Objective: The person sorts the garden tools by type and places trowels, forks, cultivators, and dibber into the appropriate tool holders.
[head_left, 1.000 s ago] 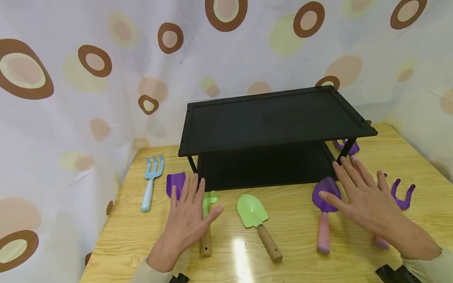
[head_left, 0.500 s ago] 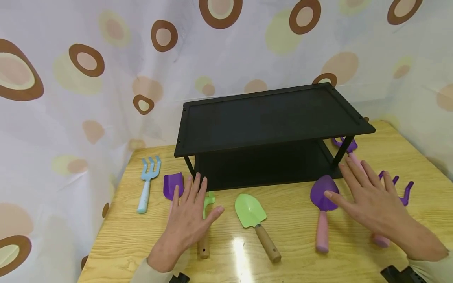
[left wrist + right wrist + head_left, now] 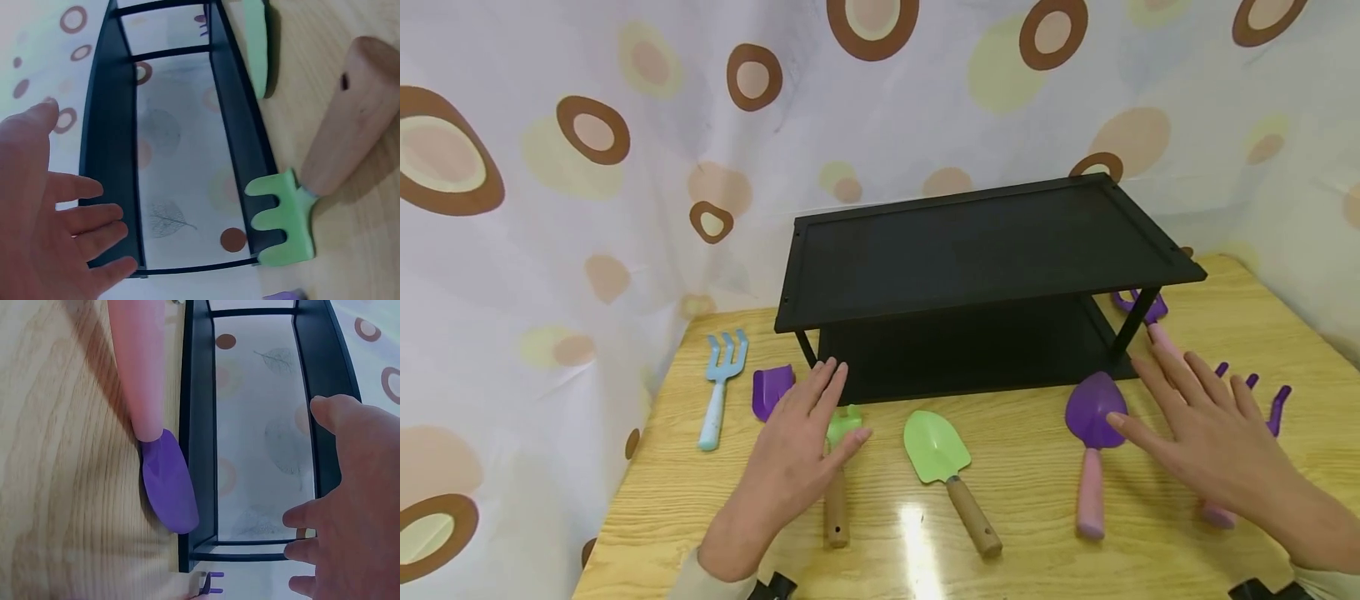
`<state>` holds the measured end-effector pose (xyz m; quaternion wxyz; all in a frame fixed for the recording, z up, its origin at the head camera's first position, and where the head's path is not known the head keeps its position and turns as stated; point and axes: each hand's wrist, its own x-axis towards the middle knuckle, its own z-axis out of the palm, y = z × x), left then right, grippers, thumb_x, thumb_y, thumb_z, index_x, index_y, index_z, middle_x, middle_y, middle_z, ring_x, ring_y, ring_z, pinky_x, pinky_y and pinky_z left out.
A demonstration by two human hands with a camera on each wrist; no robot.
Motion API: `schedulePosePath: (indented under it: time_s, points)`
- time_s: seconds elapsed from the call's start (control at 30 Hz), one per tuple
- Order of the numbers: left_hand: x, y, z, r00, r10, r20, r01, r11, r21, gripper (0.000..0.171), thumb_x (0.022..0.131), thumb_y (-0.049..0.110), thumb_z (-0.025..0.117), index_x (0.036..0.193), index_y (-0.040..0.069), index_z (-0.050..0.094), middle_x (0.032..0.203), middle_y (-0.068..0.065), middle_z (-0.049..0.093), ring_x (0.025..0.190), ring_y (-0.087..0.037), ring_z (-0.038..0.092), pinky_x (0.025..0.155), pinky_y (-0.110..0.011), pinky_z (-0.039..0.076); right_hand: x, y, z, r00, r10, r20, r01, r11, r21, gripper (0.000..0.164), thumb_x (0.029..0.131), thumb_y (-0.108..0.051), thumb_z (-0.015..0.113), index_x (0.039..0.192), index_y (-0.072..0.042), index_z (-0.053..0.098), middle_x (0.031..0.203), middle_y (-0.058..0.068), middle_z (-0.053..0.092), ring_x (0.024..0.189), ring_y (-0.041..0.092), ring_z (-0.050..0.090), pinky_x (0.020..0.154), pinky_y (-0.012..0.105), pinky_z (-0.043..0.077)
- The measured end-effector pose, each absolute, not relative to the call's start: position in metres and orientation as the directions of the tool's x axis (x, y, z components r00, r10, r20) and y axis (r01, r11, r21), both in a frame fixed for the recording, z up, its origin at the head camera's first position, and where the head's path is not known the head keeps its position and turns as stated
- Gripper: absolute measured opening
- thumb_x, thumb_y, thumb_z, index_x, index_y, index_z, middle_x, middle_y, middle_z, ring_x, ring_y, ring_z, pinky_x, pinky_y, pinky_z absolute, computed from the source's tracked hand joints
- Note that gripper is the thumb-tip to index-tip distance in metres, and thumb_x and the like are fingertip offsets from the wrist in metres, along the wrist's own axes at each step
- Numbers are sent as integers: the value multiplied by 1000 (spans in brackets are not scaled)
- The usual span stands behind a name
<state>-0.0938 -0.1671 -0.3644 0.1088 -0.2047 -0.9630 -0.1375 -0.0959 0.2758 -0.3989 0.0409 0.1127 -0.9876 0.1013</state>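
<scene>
My left hand [image 3: 786, 467] is held with straight fingers above a green hand rake [image 3: 837, 504] with a wooden handle, holding nothing. In the left wrist view the rake's green tines [image 3: 284, 219] lie beside the shelf's front edge. My right hand [image 3: 1221, 446] is spread, also holding nothing, above a purple hand rake [image 3: 1277, 410] that it partly covers. Close to the right thumb lies a purple trowel [image 3: 1094, 412] with a pink handle. A green trowel [image 3: 936, 448] with a wooden handle lies between the hands. Both hands appear raised off the table.
A black two-tier shelf [image 3: 985, 254] stands at the back of the wooden table [image 3: 1030, 508]. Left of it lie a light blue hand fork [image 3: 721, 383] and a purple shovel [image 3: 771, 392]. Another purple tool [image 3: 1156, 308] lies behind the right post. A patterned curtain [image 3: 910, 133] hangs behind.
My left hand has tilted, its fingers drawing closer together. My right hand has shifted a little to the right, away from the shelf post. The tools and shelf stay in place.
</scene>
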Motion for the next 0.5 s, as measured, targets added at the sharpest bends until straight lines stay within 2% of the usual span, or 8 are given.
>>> schedulePosePath:
  time_s: [0.07,0.1,0.13,0.23,0.33,0.37,0.43,0.5]
  points:
    - [-97,-167,-358,-848,384,365,474,857,202,69,97,43,61,152,6,39,156,-13,42,142,-32,43,115,-49,40,-93,282,-401,-956,-260,138,-280,949,-147,84,100,-54,48,161,-16,5,167,5,-15,147,55,8,112,77,-3]
    - [-99,-167,-355,-821,390,417,497,848,185,67,96,38,64,150,5,43,153,-14,46,139,-32,47,113,-47,43,-91,285,-402,-935,-314,165,-332,938,-98,75,104,-54,39,161,-18,8,168,10,-7,146,55,14,112,77,3]
    - [-102,-167,-352,-792,395,465,516,841,164,64,94,34,67,147,4,46,149,-14,50,136,-32,50,110,-47,45,-91,288,-403,-933,-315,176,-335,937,-96,74,104,-53,39,161,-18,10,168,15,-1,145,55,17,112,77,7]
    - [-112,-165,-343,-718,400,570,552,826,116,58,92,23,71,142,1,52,142,-16,56,131,-31,55,106,-45,49,-89,295,-405,-925,-313,215,-338,937,-91,69,103,-52,43,155,-9,30,156,27,31,133,54,32,106,71,23]
    - [-124,-163,-334,-687,402,605,557,826,84,54,92,17,70,140,0,54,141,-17,57,131,-31,55,107,-43,49,-90,299,-405,-964,-205,172,-236,953,-191,72,97,-53,54,146,-2,43,143,33,40,125,55,35,101,67,27]
    - [-129,-162,-332,-682,403,611,559,826,78,53,92,16,70,140,0,54,141,-17,57,132,-31,54,107,-43,49,-89,301,-406,-960,-219,177,-250,952,-177,70,97,-52,55,143,0,47,139,33,44,124,53,37,101,65,28]
    - [-137,-161,-328,-673,411,614,562,825,65,52,93,14,68,140,-1,54,140,-18,57,133,-32,53,109,-43,47,-88,308,-409,-907,-346,240,-374,924,-82,57,106,-46,39,148,-8,41,135,32,48,119,53,42,97,65,33]
    - [-146,-160,-326,-670,420,612,564,824,52,51,93,13,67,139,-2,54,140,-19,57,133,-33,52,110,-43,46,-86,312,-411,-876,-392,279,-416,909,-31,56,108,-45,33,145,-5,43,130,31,52,115,50,45,94,63,35]
